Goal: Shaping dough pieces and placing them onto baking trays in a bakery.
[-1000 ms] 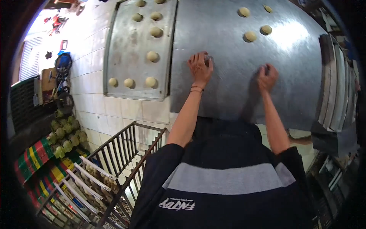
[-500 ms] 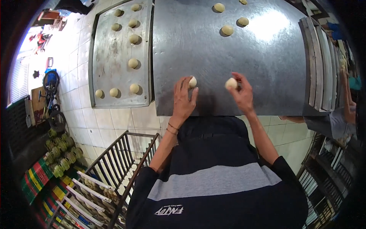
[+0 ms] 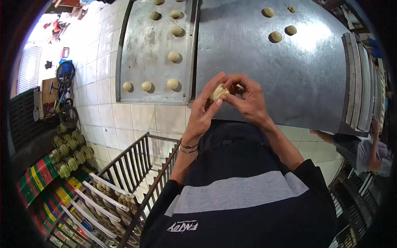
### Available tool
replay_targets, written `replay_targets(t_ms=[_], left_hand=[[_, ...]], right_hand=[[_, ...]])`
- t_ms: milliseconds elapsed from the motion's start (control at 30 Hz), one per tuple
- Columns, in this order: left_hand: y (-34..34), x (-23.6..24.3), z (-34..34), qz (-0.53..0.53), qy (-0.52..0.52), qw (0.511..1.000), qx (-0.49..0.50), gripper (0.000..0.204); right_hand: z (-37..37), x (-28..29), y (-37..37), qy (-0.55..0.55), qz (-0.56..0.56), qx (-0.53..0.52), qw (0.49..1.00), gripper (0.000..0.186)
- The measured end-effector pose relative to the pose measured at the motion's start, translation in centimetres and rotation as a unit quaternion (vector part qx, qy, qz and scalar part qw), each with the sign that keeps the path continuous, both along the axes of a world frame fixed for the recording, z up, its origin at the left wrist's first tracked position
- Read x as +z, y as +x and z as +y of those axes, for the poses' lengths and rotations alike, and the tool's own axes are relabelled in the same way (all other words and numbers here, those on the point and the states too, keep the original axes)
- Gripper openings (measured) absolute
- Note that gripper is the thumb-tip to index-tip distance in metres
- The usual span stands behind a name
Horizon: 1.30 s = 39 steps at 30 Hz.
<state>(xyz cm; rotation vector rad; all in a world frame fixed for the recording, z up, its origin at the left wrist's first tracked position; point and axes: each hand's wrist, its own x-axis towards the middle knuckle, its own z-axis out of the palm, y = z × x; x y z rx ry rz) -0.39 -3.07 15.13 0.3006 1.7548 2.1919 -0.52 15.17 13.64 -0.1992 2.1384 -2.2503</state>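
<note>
Both of my hands meet above the near edge of the metal table, around one pale piece of dough (image 3: 219,92). My left hand (image 3: 203,111) cups it from the left, with the fingers behind and the thumb at its near side. My right hand (image 3: 251,100) pinches at its right side with bent fingers and thumb. The dough looks uneven on top, and the fingers hide much of it. A metal tray (image 3: 144,45) at the left carries several round dough balls, such as a near one (image 3: 172,84).
Several dough balls (image 3: 276,36) lie on the far part of the metal table (image 3: 235,45). Stacked trays (image 3: 357,82) stand at its right end, with another person (image 3: 368,153) close by. A dark metal rack (image 3: 142,165) holding trays stands at lower left.
My hands were apart, each at its own dough ball on or just over the table. They have come together around one piece of dough. The view has shifted, so tray and table appear further right.
</note>
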Motion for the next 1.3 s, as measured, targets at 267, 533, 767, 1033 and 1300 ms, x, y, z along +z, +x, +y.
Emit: replay_targets(t_ms=[267,533,767,1033,1300], left_hand=[[-2.6,0.1,-8.4,-0.033,0.005,0.999,-0.027,0.043],[-5.0,2.2,-13.2,0.138,-0.037,0.988,-0.056,0.065],[-7.1,3.2,-16.9,-0.026,0.192,0.98,0.045,0.068],[-6.6,2.1,-21.0,-0.025,-0.018,0.999,-0.012,0.047],[-7.2,0.0,-22.1,-0.149,0.103,0.983,-0.021,0.037]], right_hand=[[-7.8,3.5,-1.1,0.001,-0.016,0.047,0.999,0.019],[-14.0,5.9,-3.2,0.18,0.093,0.008,0.979,0.019],[-18.7,6.0,-4.7,0.105,0.148,0.037,0.983,0.012],[-21.9,5.6,-5.9,0.111,0.1,-0.015,0.989,0.017],[-23.6,5.0,-5.8,0.175,0.152,-0.029,0.972,0.017]])
